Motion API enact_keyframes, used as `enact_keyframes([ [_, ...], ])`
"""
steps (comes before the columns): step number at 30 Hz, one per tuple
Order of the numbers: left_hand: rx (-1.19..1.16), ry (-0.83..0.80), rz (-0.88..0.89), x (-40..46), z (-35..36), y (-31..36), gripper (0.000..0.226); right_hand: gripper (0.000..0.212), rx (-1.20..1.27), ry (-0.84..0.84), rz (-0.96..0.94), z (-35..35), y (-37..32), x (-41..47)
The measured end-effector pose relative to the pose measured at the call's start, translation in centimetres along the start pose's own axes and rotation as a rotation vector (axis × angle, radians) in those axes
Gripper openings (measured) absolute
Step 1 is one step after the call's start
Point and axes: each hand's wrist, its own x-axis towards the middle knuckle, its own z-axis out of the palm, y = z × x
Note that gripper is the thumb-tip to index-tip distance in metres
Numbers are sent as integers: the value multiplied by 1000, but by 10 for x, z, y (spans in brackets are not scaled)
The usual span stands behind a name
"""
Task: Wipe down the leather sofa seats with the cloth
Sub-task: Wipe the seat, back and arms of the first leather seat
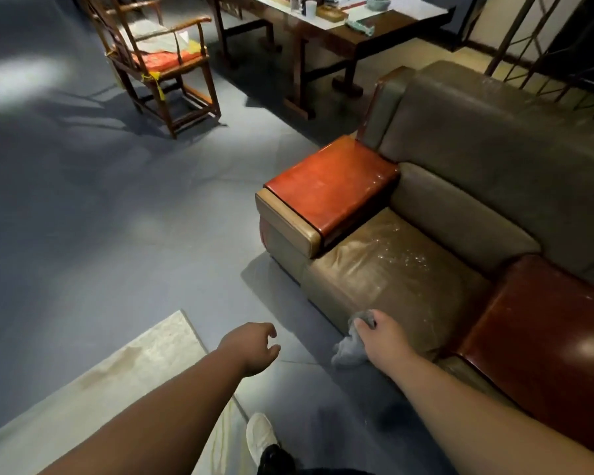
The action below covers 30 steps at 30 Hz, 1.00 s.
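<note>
At the far left a wooden armchair (158,63) with curved, polished arms stands on the smooth blue-grey floor (83,217); a flat orange-red cushion (165,58) lies on its seat, tied on with yellow ribbon. Below it, a pale, mottled rug (124,365) cuts across the lower left corner, with a white shoe (259,437) at its edge. The left hand (254,347) hangs over the floor, holding nothing, its fingers loosely curled and its thumb apart.

Further back a long dark wooden desk (350,36) carries white papers, a white cup (311,9) and a greenish bowl (378,1).

The cloth (350,351) is a small grey rag, soft and crumpled, bunched into folds. The right hand (381,337) grips its upper part against the front edge of the sofa seat (391,279), and the loose end droops down the seat's front face toward the floor. That seat is olive-tan leather, worn and creased, with a dull sheen and a scatter of shiny specks toward its back. To its left rises a boxy armrest (330,186) topped with glossy orange-red leather over rounded tan sides. Behind are plump grey-green back cushions (477,149). At the right, the neighbouring panel (546,337) is dark red, glossy and reflective.
</note>
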Motion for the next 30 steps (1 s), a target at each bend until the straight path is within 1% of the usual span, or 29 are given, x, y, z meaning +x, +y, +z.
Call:
enact_keyframes([
  [2, 13, 2, 33, 26, -23, -6, 44, 13, 67, 49, 3, 0, -24, 15],
  [6, 45, 3, 77, 73, -61, -8, 43, 24, 169, 109, 48, -1, -58, 49],
  [10, 30, -29, 130, 111, -79, 15, 46, 25, 289, 104, 87, -7, -72, 84],
  [13, 0, -87, 183, 138, -85, 42, 54, 28, 396, 111, 123, -16, -78, 115],
  [16, 2, -107, 197, 165, -91, 69, 59, 21, 422, 73, 122, -28, -84, 144],
  [19, 23, -104, 190, 193, -105, 94, 59, 18, 443, 20, 99, -49, -92, 175],
  [22, 32, -100, 193, 220, -122, 118, 59, 11, 448, 2, 94, -73, -93, 206],
  [25, 40, -85, 211, 246, -136, 142, 58, 12, 453, -3, 101, -93, -95, 236],
  [27, 36, -88, 229, 260, -141, 158, 53, 17, 478, 12, 124, -104, -95, 253],
  [30, 52, -76, 297, 281, -142, 182, 32, 30, 556, 16, 191, -119, -91, 274],
])
